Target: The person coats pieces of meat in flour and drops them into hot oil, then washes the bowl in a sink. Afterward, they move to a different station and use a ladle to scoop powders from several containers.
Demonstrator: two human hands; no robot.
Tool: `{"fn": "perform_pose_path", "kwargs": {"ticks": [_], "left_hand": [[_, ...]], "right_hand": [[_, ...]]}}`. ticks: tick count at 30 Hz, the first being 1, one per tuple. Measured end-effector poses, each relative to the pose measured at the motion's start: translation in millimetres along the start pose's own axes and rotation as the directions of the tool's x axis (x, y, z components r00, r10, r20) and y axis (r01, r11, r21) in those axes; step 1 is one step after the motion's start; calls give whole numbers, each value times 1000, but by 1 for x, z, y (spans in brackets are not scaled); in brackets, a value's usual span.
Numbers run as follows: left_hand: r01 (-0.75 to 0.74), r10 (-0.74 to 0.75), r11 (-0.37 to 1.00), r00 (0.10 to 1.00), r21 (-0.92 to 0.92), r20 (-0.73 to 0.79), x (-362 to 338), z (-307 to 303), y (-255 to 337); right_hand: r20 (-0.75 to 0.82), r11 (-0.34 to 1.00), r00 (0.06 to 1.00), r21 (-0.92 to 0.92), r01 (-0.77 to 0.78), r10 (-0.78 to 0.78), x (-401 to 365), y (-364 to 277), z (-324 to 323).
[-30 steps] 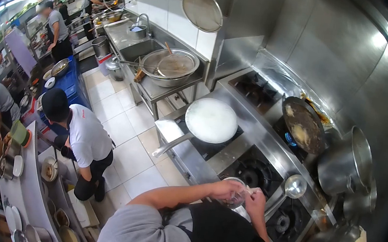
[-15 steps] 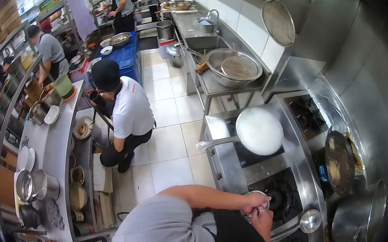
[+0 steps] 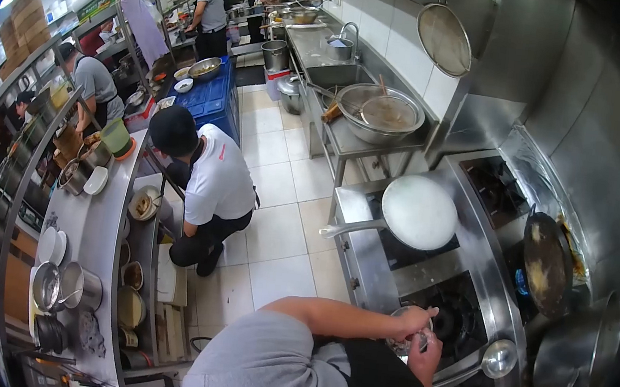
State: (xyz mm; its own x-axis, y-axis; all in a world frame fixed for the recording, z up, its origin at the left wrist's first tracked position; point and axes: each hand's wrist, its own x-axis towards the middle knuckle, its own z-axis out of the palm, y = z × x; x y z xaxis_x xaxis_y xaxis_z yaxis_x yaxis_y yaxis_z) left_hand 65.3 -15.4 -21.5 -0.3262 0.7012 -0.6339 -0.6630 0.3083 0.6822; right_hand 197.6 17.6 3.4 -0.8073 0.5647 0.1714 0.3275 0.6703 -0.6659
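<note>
So, L hand point(image 3: 411, 324) & R hand point(image 3: 425, 357) meet over bowl point(image 3: 399, 348), can't tell if clamped on anything; bowl's beside burner point(image 3: 456, 317), so a bump could tip it, & R hand might snag ladle point(image 3: 499, 359).

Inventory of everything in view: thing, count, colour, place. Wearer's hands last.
Stove: 1, silver, right
Long-handled pan: 1, white-topped, on stove
Dark pan: 1, blackish, by blue flame
Ladle: 1, silver, on stove
Large pot: at least 1, silver, far right
Strainer: 1, brownish, hanging, top
Sink: 1, silver, back
Wide bowl: 1, silver, beside sink
Crate: 1, blue, back
Cloth: 1, purple, hanging, upper left
Plates: at least 2, white, left counter
Co-workers: at least 4, white or grey shirts, left and back
Shelf clutter: uncountable
Small bowl: 1, colour unclear, under hands
Left hand: 1, bare, over small bowl
Right hand: 1, bare, beside left
</note>
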Motion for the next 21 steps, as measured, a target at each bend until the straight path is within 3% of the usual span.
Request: {"fn": "perform_pose_path", "kwargs": {"ticks": [1,3,4,5,6,9,10,12,16,19,21], "left_hand": [[0,0,1000,1000,3,-2,-2,-1,4],[117,-129,989,980,91,149,-4,-2,8],[118,-131,989,980,92,148,0,-2,3],[-21,-10,992,968,122,249,9,-3,-6],[-160,103,978,930,137,352,12,-4,-9],[-279,136,917,891,286,433,21,-6,-5],[-272,128,918,892,289,433,19,-6,-2],[-403,184,793,873,456,451,12,-4,5],[-293,123,897,885,332,449,2,4,14],[-389,235,824,897,413,375,4,6,11],[-352,223,896,884,270,411,13,5,6]], "right_hand": [[-53,999,997,-10,-51,51,-1,8,5],[-104,995,989,-16,-103,101,-2,21,10],[-93,980,980,109,-164,175,-1,26,10],[-73,946,966,233,-224,247,-1,32,10],[-73,945,965,234,-228,251,-1,40,9],[-108,911,952,338,-236,287,-2,44,5],[-108,908,950,340,-243,294,-3,53,8],[-125,859,952,475,-191,281,-7,69,15],[-116,764,940,619,-185,321,-11,68,13],[-178,712,921,689,-134,346,-12,55,6],[-66,677,856,644,-357,514,-11,47,-2]]}}
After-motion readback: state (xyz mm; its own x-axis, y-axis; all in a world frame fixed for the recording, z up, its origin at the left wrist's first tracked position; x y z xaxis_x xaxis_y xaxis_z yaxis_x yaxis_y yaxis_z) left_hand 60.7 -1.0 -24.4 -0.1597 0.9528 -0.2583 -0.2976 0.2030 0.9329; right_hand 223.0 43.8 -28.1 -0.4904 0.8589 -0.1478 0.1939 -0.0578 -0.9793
